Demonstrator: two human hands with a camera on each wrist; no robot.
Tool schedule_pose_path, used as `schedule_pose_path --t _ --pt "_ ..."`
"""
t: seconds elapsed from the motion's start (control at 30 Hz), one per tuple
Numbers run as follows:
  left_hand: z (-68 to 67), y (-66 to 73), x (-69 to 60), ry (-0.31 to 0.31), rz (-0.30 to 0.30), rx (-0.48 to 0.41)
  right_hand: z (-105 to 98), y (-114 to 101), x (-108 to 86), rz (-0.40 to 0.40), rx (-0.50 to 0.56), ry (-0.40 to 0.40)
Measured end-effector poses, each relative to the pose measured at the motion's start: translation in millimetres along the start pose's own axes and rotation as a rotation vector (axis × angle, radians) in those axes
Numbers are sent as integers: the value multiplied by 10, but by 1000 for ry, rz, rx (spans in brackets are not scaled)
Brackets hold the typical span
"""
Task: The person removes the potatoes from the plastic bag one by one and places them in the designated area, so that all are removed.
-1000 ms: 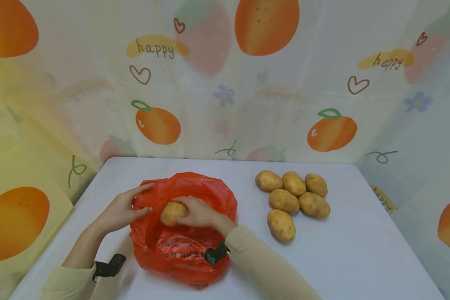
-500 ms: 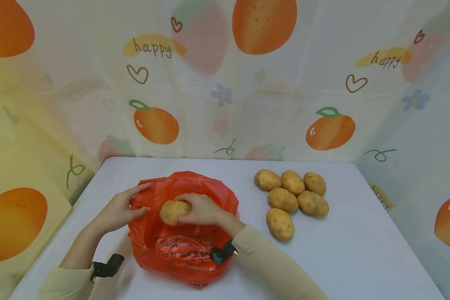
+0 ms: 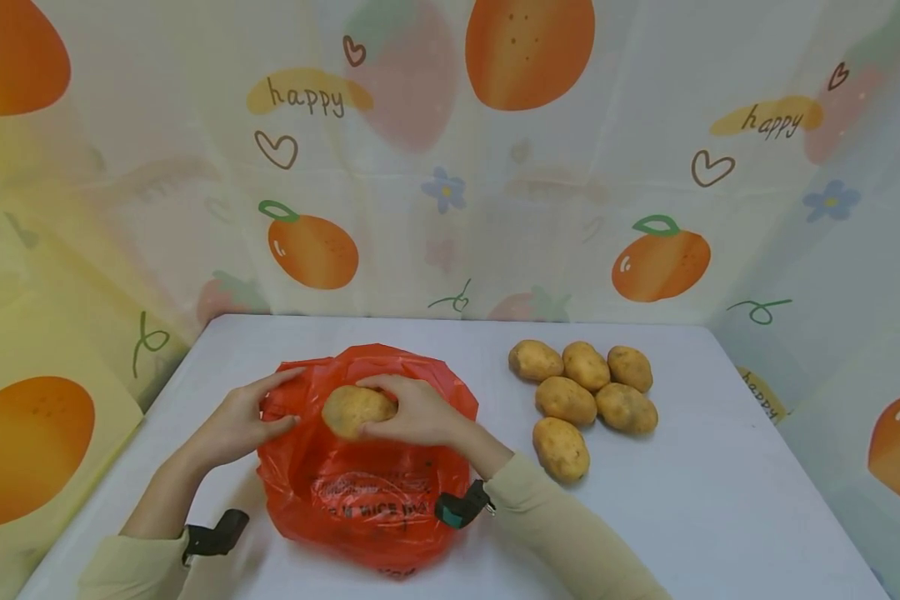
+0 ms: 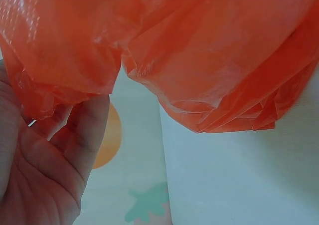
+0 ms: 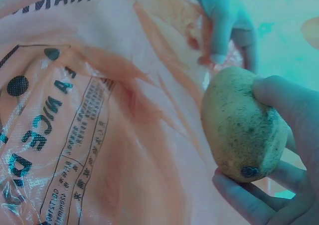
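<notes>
A red plastic bag (image 3: 375,521) with dark print stands with its mouth open on the left half of the table. My left hand (image 3: 234,423) holds the bag's left rim, thumb on the inner side and fingers along the outside. The left wrist view has that hand's fingers partly behind the red film. My right hand (image 3: 423,412) grips a potato (image 3: 354,411) over the bag's mouth. In the right wrist view the potato (image 5: 241,127) sits between thumb and fingers and has a dark spot at its lower end. The bag's bottom is hidden.
Several potatoes (image 3: 566,400) lie grouped on the white table (image 3: 690,517) right of the bag, the nearest one (image 3: 561,450) a little forward of the rest. A printed curtain (image 3: 525,192) hangs behind and beside the table.
My right hand has lifted the potato and shifted it slightly right, out of the bag's depth. My left hand stays at the rim. The potatoes on the table have not moved.
</notes>
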State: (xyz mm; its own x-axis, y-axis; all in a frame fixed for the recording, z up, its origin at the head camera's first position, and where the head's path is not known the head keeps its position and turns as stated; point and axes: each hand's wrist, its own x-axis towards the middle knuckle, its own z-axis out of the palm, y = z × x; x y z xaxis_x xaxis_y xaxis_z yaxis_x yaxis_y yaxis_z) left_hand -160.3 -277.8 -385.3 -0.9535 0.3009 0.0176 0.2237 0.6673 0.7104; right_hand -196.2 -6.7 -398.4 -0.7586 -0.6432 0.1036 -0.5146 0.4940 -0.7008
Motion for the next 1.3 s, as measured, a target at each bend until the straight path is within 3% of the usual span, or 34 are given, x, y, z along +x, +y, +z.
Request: schedule_pose_path --t 0.4,0.77,1.3 --pt "2 0 -7 9 4 30 -190 -81 -196 -5 70 127" --pt "3 12 1 6 17 33 -352 -17 -448 -36 117 260" --pt "13 -12 4 10 21 25 -520 155 -857 26 171 335"
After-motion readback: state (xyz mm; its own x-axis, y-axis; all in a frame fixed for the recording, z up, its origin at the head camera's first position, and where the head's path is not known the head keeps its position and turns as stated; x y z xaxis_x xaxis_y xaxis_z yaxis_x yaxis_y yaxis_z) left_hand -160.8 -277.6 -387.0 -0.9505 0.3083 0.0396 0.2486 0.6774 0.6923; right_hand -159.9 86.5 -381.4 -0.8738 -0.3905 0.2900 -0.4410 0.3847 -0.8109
